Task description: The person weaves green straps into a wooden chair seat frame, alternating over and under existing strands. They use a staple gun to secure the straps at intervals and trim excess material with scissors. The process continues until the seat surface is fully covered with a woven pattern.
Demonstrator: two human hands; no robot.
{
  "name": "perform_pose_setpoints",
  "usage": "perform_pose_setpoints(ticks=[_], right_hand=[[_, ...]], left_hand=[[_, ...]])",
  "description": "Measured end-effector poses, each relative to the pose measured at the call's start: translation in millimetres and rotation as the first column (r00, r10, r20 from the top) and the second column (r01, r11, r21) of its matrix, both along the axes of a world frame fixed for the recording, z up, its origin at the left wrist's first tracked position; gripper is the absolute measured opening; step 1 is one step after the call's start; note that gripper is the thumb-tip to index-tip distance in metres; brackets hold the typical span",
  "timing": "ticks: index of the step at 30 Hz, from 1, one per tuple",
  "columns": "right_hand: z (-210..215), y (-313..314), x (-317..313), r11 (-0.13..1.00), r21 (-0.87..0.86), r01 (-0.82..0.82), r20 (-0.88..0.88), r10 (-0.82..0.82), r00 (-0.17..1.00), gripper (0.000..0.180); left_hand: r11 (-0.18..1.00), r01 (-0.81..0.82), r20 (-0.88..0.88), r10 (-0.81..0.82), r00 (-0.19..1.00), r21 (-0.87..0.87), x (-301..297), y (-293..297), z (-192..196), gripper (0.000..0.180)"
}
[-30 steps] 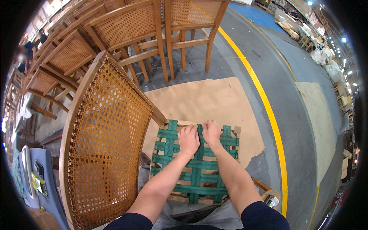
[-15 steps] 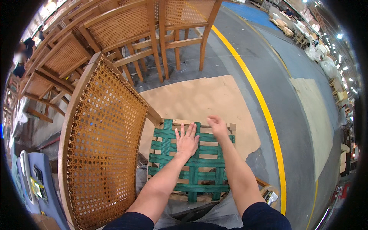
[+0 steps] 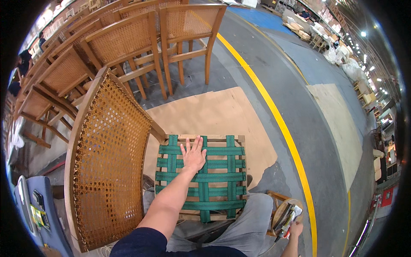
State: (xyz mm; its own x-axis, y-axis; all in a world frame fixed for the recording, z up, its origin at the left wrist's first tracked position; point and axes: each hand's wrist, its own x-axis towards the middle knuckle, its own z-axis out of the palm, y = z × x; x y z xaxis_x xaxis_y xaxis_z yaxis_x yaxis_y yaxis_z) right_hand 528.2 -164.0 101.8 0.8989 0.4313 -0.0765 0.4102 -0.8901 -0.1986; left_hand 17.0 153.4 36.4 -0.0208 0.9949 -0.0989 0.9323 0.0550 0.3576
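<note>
Green webbing (image 3: 220,177) lies under the left hand (image 3: 195,159), fingers spread, gripping nothing, seemingly steadying it during a tool fetch. Tools (image 3: 284,217) lie by the right hand (image 3: 295,229), its fingers' grasp unclear; next likely needs a secure pickup.

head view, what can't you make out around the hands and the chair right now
All in the head view:
- Right hand: its exact grip, too small beside the tools.
- Right forearm: mostly cut off by the lower edge.
- Green webbing: the patch covered by the left hand.
- Dark item at far left: too small to identify.
</note>
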Motion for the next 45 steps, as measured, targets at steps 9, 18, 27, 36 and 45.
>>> perform_pose_setpoints(ticks=[9, 18, 27, 36, 45], right_hand=[[-26.8, 8.7, 6.2, 0.992, 0.111, 0.059, -0.243, -0.030, 0.970, 0.032], [-9.4, 6.8, 12.3, 0.869, 0.493, 0.053, -0.345, 0.140, 0.928, 0.062], [121.1, 130.0, -85.2, 0.714, 0.694, 0.092, -0.544, 0.436, 0.717, 0.042], [101.3, 319.3, -319.7, 0.828, 0.526, -0.196, -0.795, 0.560, 0.232, 0.049], [24.1, 374.7, -405.7, 0.859, 0.421, -0.291, -0.825, 0.496, 0.271, 0.045]], left_hand=[[0.999, -0.021, 0.033, 0.020, 0.999, 0.024, -2.8, -0.3, -1.7, 0.067], [0.998, -0.017, 0.091, 0.011, 0.996, 0.068, 2.0, 1.5, -6.0, 0.068], [0.997, -0.041, 0.112, 0.034, 0.993, 0.061, -2.6, 0.1, -9.6, 0.066], [0.982, -0.076, 0.153, 0.049, 0.987, 0.175, -11.9, -3.3, -17.6, 0.065], [0.974, -0.081, 0.174, 0.044, 0.984, 0.213, -10.0, -3.4, -24.7, 0.065]])
